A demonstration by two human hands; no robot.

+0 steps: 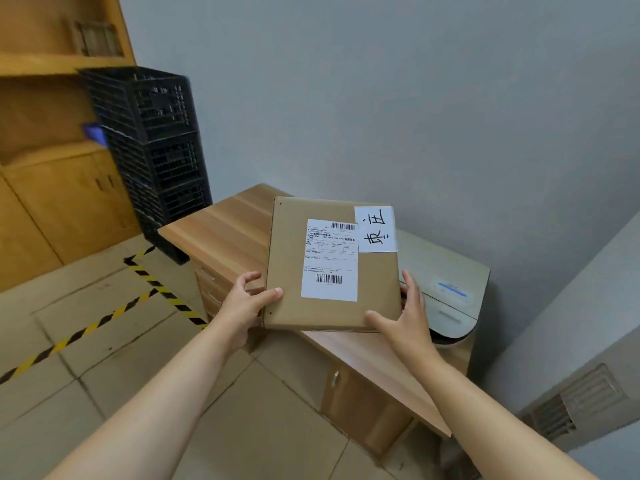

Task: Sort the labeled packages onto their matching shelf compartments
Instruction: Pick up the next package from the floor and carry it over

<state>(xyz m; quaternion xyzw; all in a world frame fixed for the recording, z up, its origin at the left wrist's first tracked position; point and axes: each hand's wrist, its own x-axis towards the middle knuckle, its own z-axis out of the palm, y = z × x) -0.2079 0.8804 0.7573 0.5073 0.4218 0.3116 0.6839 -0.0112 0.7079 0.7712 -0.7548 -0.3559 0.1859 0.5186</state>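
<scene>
I hold a flat brown cardboard package (294, 258) in both hands above a wooden cabinet top (225, 233). It carries a white shipping label with barcodes and a white paper tag with handwritten characters at its upper right corner. My left hand (247, 303) grips its lower left edge, thumb on top. At the lower right corner my right hand (407, 318) clasps the package. A wooden shelf unit (41, 64) stands at the upper left; its compartments are blurred.
Stacked black plastic crates (156, 150) stand between the shelf unit and the cabinet. A grey-white machine (446, 285) sits on the cabinet behind the package. Yellow-black hazard tape (104, 317) crosses the tiled floor. A grey wall lies ahead, a vent (575, 407) at the lower right.
</scene>
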